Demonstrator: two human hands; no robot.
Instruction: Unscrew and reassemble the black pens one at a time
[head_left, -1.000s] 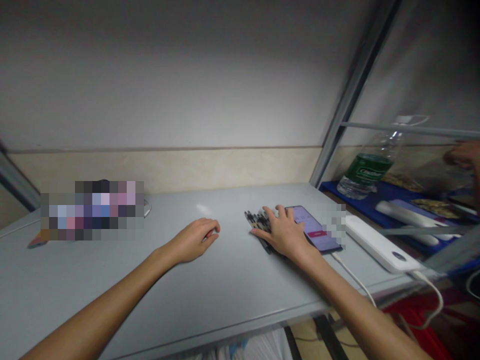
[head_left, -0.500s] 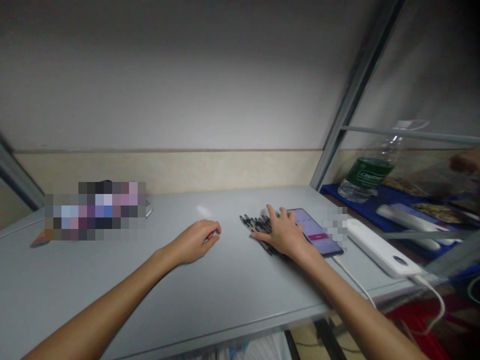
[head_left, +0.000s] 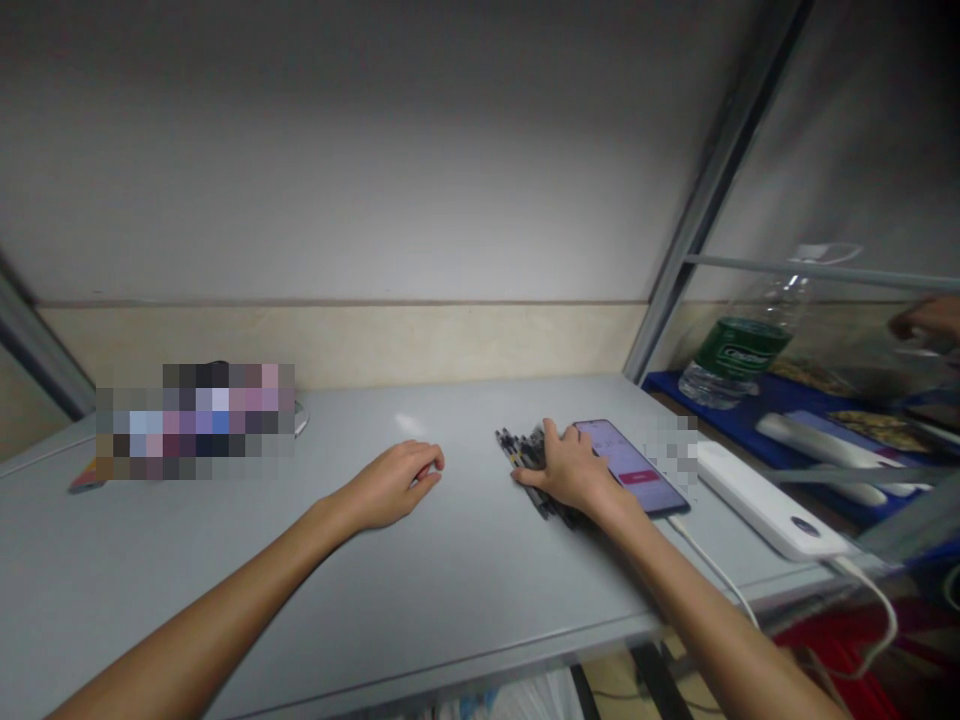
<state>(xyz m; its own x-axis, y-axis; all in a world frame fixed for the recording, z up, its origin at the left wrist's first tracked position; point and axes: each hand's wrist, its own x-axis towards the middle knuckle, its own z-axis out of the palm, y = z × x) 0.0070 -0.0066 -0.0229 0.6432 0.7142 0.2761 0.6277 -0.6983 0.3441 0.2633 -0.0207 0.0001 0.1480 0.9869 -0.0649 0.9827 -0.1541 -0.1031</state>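
Several dark pens (head_left: 529, 470) lie side by side on the grey table (head_left: 450, 590), just left of a phone (head_left: 634, 465) with a lit screen. My right hand (head_left: 574, 470) rests over the pens, its thumb at their left side and its fingers curled across them; its palm hides part of the bunch. Left of the pens, my left hand (head_left: 397, 483) lies on the tabletop with curled fingers and the thumb close to them. Nothing shows in that hand.
A white power strip (head_left: 765, 500) with a cable lies right of the phone. Blurred-out items (head_left: 202, 420) sit at the back left. Beyond the metal frame stand a green-labelled bottle (head_left: 742, 345) and, farther right, another person's hand (head_left: 926, 322).
The pens have shifted slightly right, toward the phone. The fingers of my right hand have drawn in around them. My left hand has stayed in place.
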